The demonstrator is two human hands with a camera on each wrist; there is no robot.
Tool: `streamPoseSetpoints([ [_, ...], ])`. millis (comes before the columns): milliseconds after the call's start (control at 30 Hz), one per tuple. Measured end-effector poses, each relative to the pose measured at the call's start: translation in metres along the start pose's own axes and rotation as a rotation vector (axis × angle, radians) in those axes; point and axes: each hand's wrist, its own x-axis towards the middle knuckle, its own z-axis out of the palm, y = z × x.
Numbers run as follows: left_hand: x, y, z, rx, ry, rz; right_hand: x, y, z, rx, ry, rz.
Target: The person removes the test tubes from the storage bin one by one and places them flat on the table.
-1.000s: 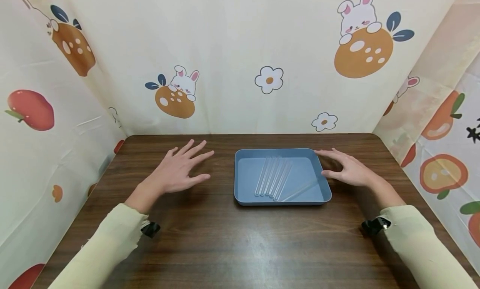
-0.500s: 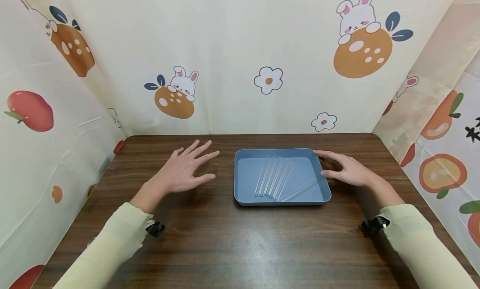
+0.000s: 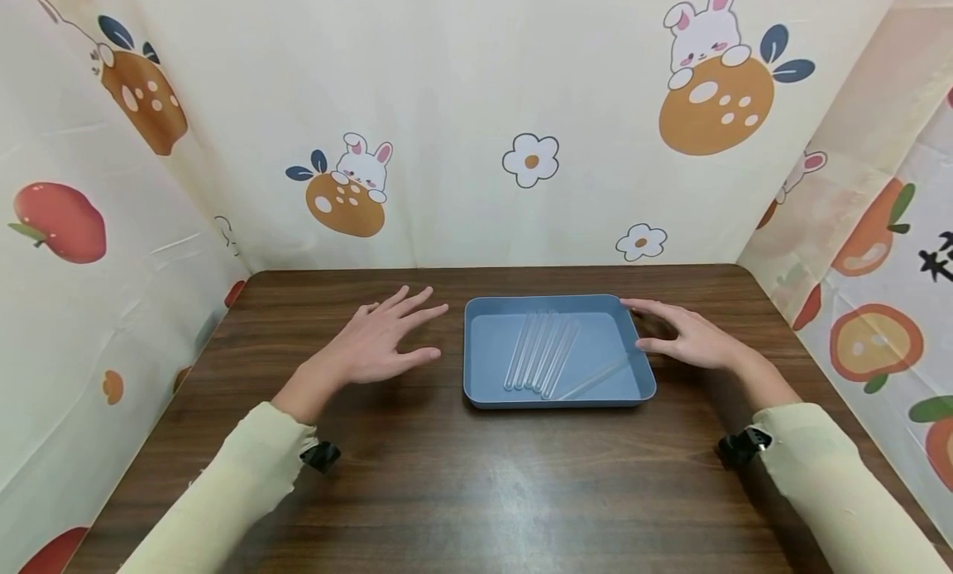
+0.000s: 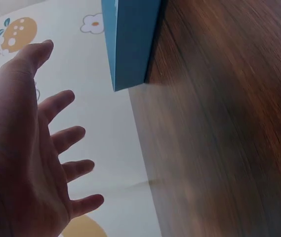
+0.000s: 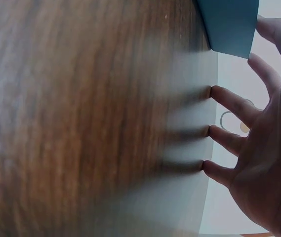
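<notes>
A shallow blue tray [image 3: 486, 334] stands on the wooden table. Several clear test tubes [image 3: 561, 361] lie slanted side by side in it, rounded ends toward the front. One more clear tube [image 3: 593, 379] lies apart at a flatter angle in the front right part. At the tray's right end is my right hand [image 3: 692, 338], its thumb and index fingertips right at the rim; the right wrist view shows the other fingertips down at the table. My left hand [image 3: 380, 340] hovers left of the tray, fingers spread and holding nothing, its thumb and fingertips short of the tray wall [image 4: 133, 49].
The wooden table [image 3: 491, 491] reaches back to a printed curtain [image 3: 447, 185] with rabbits, fruit and flowers. More printed cloth hangs along the left and right sides. Each wrist carries a small black device, such as the left one [image 3: 322, 456].
My left hand has moved right, closer to the tray, with its fingers still spread. My right hand stays at the tray's right end, and the tray and tubes keep their places.
</notes>
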Motion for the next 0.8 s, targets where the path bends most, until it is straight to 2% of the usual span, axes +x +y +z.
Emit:
streamPoseSetpoints([
  [333, 0.010, 0.016, 0.004, -0.061, -0.042, -0.001, -0.001, 0.002, 0.000, -0.005, -0.003, 0.006],
  [800, 0.029, 0.037, 0.008, -0.031, -0.084, 0.018, 0.001, 0.004, 0.000, 0.000, -0.009, 0.004],
])
